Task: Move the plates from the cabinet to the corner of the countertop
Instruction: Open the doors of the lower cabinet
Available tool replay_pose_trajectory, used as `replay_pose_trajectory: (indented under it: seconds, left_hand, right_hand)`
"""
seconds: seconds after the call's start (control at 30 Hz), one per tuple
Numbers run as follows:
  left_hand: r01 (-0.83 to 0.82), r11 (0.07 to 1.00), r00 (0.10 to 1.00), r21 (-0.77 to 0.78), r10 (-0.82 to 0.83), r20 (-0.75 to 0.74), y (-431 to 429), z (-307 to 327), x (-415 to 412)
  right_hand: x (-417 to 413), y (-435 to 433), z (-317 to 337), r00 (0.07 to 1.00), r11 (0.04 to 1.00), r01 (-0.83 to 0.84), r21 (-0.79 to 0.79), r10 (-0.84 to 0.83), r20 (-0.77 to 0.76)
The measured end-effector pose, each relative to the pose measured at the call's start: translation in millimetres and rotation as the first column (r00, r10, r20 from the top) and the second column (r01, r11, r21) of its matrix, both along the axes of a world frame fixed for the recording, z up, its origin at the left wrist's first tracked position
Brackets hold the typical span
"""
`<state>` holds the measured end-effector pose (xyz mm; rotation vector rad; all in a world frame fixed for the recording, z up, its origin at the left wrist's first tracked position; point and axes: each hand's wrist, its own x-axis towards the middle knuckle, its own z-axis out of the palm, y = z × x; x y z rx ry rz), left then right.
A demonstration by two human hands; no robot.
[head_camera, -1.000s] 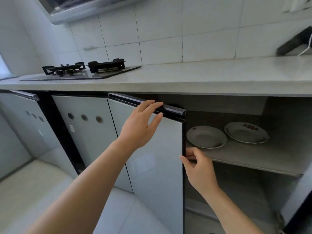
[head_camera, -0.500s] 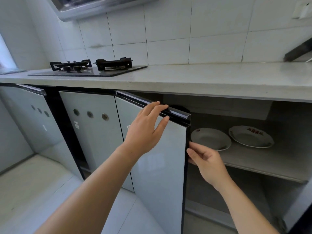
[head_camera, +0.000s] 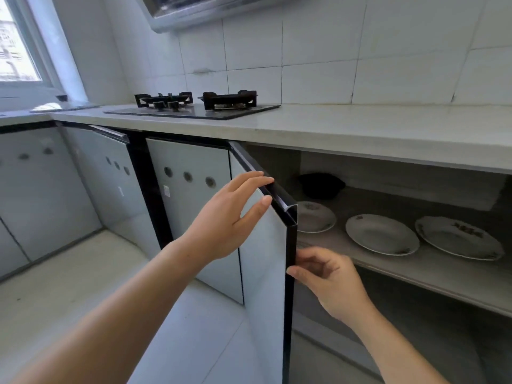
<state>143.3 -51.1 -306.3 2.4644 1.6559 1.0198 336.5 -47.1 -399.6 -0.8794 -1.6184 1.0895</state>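
I see three round plates of glossy white ceramic lying flat in a row on the grey matte shelf point(head_camera: 415, 270) inside the open cabinet. They are the left plate point(head_camera: 318, 217), half hidden by the door, the middle plate point(head_camera: 382, 234) and the right plate point(head_camera: 460, 236), which has a dark print on its rim. The middle and right ones lie just beside each other; I cannot tell if they touch. Behind the left plate stands one dark bowl point(head_camera: 321, 185).

The door point(head_camera: 266, 259) is a smooth pale panel in a black frame. The left hand point(head_camera: 221, 217) lies on its top rail with the fingers almost straight and the thumb on the panel, gripping nothing. The right hand point(head_camera: 332, 278) has curled fingers and pinches the black side edge of the door.

Above, the pale stone table point(head_camera: 360, 126) carries one flat black stove point(head_camera: 194, 109) with two grates.
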Motion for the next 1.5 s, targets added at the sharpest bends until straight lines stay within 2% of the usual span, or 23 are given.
replay_pose_trajectory:
  seconds: [0.17, 0.33, 0.53, 0.6, 0.7, 0.8, 1.0, 1.1, 1.33, 1.5]
  left_hand:
    - [-0.023, 0.997, 0.99, -0.074, 0.033, 0.139, -24.6, 10.6, -23.1]
    - [-0.059, 0.993, 0.975, -0.106, 0.08, 0.206, -51.8, 12.2, -35.2]
    - [-0.124, 0.987, 0.955, -0.104, 0.147, 0.257, -61.1, 11.6, -42.5]
    - [-0.128, 0.986, 0.955, -0.111, 0.152, 0.256, -61.5, 12.7, -46.3]
    - [-0.131, 0.983, 0.951, -0.125, 0.16, 0.263, -63.1, 13.8, -53.7]
    - [-0.155, 0.979, 0.942, -0.131, 0.186, 0.279, -68.2, 14.7, -62.1]
    - [-0.286, 0.95, 0.868, -0.127, 0.313, 0.386, -76.0, 17.9, -82.3]
    - [-0.346, 0.93, 0.836, -0.121, 0.364, 0.411, -75.9, 16.6, -97.5]
    - [-0.478, 0.876, 0.809, -0.06, 0.466, 0.359, -72.9, 12.5, -137.3]
    - [-0.533, 0.846, 0.789, -0.026, 0.508, 0.346, -70.2, 12.1, -163.8]
  right_hand:
    - [-40.3, -16.6, -2.3, 0.999, 0.999, 0.007, 0.031, -0.006, -0.052]
    - [-71.6, -25.5, -8.6, 0.996, 0.997, 0.005, 0.074, 0.002, -0.091]
    - [-83.7, -19.5, 1.2, 0.989, 0.994, -0.095, 0.048, 0.1, -0.113]
    - [-82.4, -3.6, 14.8, 0.993, 0.993, -0.081, 0.086, 0.088, -0.083]
    - [-85.8, 26.7, 46.2, 0.996, 0.97, -0.079, 0.23, 0.084, -0.01]
    - [-98.8, 52.7, 73.8, 0.991, 0.93, -0.101, 0.353, 0.063, 0.118]
    - [-142.3, 81.3, 93.7, 0.942, 0.843, -0.243, 0.48, 0.088, 0.323]
    - [-157.4, 85.9, 93.1, 0.938, 0.819, -0.26, 0.512, 0.088, 0.336]
    - [-195.3, 89.9, 88.7, 0.938, 0.75, -0.236, 0.618, 0.01, 0.346]
    - [-223.5, 92.9, 83.6, 0.943, 0.743, -0.211, 0.636, -0.018, 0.333]
